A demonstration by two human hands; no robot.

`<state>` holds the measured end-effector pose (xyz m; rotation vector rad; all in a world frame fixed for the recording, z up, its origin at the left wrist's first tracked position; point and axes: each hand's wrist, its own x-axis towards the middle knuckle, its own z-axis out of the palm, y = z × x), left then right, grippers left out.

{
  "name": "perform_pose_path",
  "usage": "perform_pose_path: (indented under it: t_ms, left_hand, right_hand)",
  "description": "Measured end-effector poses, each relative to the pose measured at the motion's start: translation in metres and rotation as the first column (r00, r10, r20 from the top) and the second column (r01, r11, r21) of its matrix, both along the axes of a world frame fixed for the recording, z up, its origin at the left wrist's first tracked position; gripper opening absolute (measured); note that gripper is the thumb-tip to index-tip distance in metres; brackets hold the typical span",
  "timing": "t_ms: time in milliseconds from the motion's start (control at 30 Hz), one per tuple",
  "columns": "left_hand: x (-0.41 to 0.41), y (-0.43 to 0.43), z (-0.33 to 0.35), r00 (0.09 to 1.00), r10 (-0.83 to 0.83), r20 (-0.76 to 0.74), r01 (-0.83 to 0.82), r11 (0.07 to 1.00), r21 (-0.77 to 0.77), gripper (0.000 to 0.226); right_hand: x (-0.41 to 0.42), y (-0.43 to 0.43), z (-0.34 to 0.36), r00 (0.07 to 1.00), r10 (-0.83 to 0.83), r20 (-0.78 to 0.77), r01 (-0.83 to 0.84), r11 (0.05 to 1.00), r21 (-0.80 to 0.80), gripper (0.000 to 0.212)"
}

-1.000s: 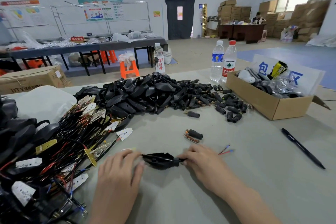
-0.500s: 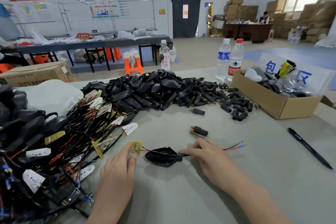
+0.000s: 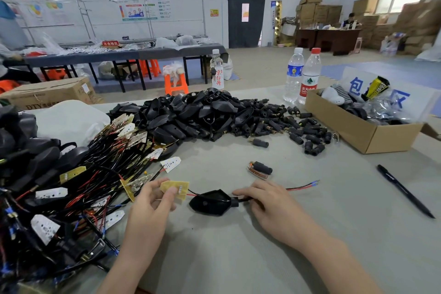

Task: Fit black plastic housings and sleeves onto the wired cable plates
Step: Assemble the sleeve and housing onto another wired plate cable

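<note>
My left hand [image 3: 149, 205] pinches a yellow cable plate [image 3: 175, 189] just above the table. Its red and black wires [image 3: 301, 186] run through a black plastic housing [image 3: 211, 202] lying on the table between my hands. My right hand [image 3: 272, 205] pinches the wires at the housing's narrow neck; their bare ends stick out to the right. A single black sleeve [image 3: 261, 169] lies behind my right hand. A heap of black housings [image 3: 191, 114] and loose sleeves [image 3: 286, 126] fills the middle of the table. A tangle of wired plates [image 3: 71, 186] lies at the left.
An open cardboard box [image 3: 358, 131] with packets stands at the right, two water bottles [image 3: 301, 76] behind it. A black pen [image 3: 404, 191] lies near the right edge. A white bag [image 3: 69, 119] sits at the far left. Bare grey table surface [image 3: 238, 258] lies in front of me.
The plate has come out of the housing to the left in my left hand. The wire ends now stick out further to the right of my right hand.
</note>
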<state>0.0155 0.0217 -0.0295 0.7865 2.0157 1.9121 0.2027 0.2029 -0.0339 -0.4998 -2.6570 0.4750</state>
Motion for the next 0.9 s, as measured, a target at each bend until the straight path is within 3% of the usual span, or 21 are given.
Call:
perform_pose_path:
  t_ms: [233,400,633,800,900]
  left_hand:
    - [0.007,0.004,-0.003,0.986,-0.168,-0.016,0.168,0.986,0.006,0.017]
    - [0.014,0.009,-0.001,0.983,-0.163,-0.087,0.163,0.987,-0.009,0.021]
    - [0.021,0.010,-0.002,0.967,-0.144,-0.210,0.111,0.981,-0.161,0.040]
    - [0.023,0.007,0.001,0.965,-0.217,-0.150,0.193,0.968,-0.160,0.027]
    - [0.024,0.009,0.000,0.965,-0.189,-0.181,0.155,0.970,-0.185,0.020]
  right_hand:
    - [-0.003,-0.009,0.002,0.999,0.036,-0.026,-0.038,0.997,-0.066,0.045]
    - [-0.005,-0.008,-0.001,0.999,0.047,-0.018,-0.048,0.997,-0.058,0.040]
    - [-0.008,-0.010,-0.002,0.998,0.059,-0.027,-0.061,0.996,-0.061,0.040]
    - [-0.009,-0.009,-0.002,0.998,0.061,-0.034,-0.063,0.995,-0.073,0.039]
    - [-0.010,-0.009,-0.002,0.998,0.060,-0.032,-0.062,0.996,-0.065,0.039]
